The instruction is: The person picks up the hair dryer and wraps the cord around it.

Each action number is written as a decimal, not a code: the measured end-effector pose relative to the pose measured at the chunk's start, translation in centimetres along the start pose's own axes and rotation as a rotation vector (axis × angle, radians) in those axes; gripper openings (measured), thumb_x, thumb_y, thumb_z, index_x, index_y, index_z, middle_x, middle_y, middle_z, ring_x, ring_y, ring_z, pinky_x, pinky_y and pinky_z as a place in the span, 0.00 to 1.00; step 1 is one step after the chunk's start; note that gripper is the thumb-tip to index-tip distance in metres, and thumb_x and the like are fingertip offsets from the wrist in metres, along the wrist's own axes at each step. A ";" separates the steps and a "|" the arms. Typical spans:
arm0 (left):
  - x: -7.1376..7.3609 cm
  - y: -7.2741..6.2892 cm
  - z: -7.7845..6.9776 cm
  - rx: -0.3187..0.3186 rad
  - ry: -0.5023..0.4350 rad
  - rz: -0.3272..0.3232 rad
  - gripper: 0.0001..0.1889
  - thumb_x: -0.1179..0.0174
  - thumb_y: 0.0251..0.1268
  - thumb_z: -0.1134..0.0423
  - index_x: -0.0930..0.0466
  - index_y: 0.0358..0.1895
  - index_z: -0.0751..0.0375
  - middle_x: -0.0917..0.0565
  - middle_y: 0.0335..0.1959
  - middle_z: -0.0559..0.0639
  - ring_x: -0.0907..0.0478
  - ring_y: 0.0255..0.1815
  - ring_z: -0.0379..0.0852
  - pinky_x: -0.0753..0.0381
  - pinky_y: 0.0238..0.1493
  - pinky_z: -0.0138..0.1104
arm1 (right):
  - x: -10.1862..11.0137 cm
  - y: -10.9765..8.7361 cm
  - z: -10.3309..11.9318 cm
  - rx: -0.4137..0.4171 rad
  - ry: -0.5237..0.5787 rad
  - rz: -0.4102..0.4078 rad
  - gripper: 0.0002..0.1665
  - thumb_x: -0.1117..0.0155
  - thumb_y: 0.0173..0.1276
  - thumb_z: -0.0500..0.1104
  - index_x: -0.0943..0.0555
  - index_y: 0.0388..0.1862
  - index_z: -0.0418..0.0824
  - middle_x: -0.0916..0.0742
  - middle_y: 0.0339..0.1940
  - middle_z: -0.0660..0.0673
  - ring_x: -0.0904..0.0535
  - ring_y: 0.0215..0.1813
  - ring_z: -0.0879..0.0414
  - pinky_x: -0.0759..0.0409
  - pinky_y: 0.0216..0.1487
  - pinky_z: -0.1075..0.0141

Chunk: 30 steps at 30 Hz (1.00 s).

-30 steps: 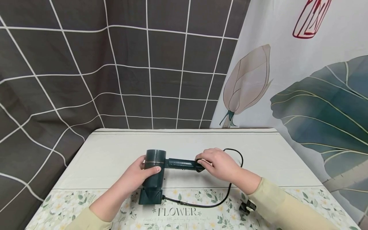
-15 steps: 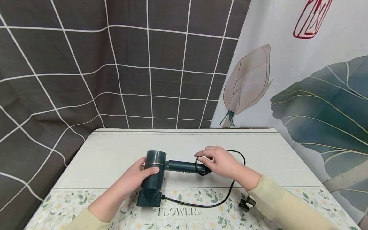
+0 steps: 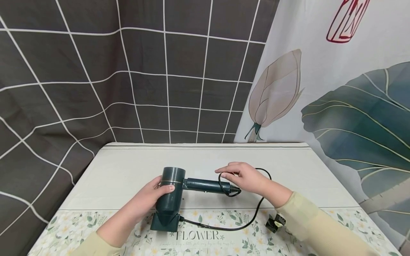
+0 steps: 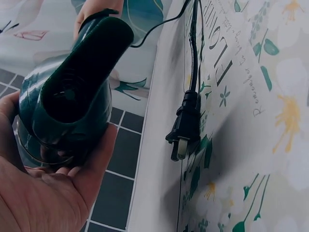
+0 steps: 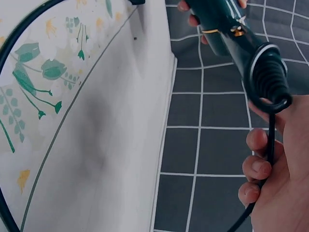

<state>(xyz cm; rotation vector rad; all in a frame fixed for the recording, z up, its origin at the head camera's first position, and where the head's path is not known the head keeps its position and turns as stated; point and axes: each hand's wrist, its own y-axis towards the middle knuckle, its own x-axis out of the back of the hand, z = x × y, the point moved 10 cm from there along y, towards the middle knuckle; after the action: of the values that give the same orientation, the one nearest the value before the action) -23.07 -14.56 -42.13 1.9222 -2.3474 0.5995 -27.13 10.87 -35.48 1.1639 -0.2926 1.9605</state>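
Note:
My left hand [image 3: 148, 195] grips the barrel of a dark green hair dryer [image 3: 171, 199], which is held above the table with its flat nozzle toward me. The dryer's handle [image 3: 206, 185] points right. A loop of the black cord [image 5: 272, 140] goes round the handle's end, by the ribbed cord sleeve [image 5: 270, 79]. With its fingers, my right hand [image 3: 245, 176] pinches the cord just beyond that end. The rest of the cord curves below the right arm, back to the plug [image 4: 186, 123], which sits near the nozzle.
A cream table cover [image 3: 134, 160] with a floral, lettered front band lies beneath. A small black object [image 3: 275, 223] shows at the right sleeve. Behind the table hang a dark grid curtain [image 3: 185, 89] and a white leaf-print curtain [image 3: 282, 135].
My right hand has lifted slightly and drawn the cord loop wider and off the handle's end, baring the ribbed sleeve. The dryer has tilted a little, its nozzle end shifting left and down.

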 end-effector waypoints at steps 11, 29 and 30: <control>-0.4 -0.1 0.0 -0.004 -0.110 0.050 0.38 0.41 0.68 0.46 0.42 0.75 0.58 0.18 0.53 0.57 0.19 0.51 0.53 0.32 0.61 0.59 | -0.7 0.1 -0.6 -0.002 0.110 0.065 0.20 0.48 0.79 0.50 0.18 0.62 0.47 0.19 0.33 0.57 0.27 0.36 0.61 0.28 0.42 0.62; -0.9 -0.1 0.4 0.018 -0.221 0.018 0.41 0.41 0.67 0.45 0.48 0.78 0.54 0.21 0.58 0.60 0.22 0.57 0.55 0.37 0.65 0.61 | -1.8 0.3 -0.6 0.066 0.186 0.034 0.24 0.52 0.80 0.49 0.23 0.65 0.39 0.16 0.59 0.40 0.21 0.61 0.44 0.24 0.60 0.51; -0.9 -0.1 0.4 0.015 -0.220 0.013 0.42 0.41 0.67 0.44 0.49 0.78 0.54 0.22 0.59 0.60 0.23 0.58 0.55 0.37 0.65 0.61 | -1.8 0.3 -0.5 0.075 0.170 0.028 0.25 0.52 0.79 0.50 0.23 0.66 0.39 0.16 0.59 0.40 0.22 0.62 0.43 0.25 0.61 0.50</control>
<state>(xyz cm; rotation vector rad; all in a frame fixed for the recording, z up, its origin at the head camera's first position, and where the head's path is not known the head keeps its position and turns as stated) -22.70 -13.86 -42.74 2.0789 -2.4900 0.4276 -27.24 9.99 -37.16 1.0369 -0.1481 2.0955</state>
